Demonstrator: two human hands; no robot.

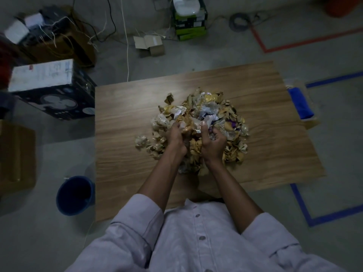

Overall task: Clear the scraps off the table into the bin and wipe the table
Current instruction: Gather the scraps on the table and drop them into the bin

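You had both hands sunk into the near side of the scraps (204, 112), a heap of crumpled wrappers and torn brown paper that lay in the middle of the wooden table (125, 114). Your left hand (176, 137) had its fingers curled tight round a clump of them. Your right hand (213, 143), just beside it, also gripped a fistful, fingers bent in and thumb raised along the top. A few loose bits sat apart at the left edge of the heap. The blue bin (75, 195) stood on the floor by the table's near left corner, well apart from the pile. A folded blue cloth (300, 104) lay at the table's right edge, on what looked like clear packaging. A dark fan box (53, 89) stood on the floor off the far left corner.
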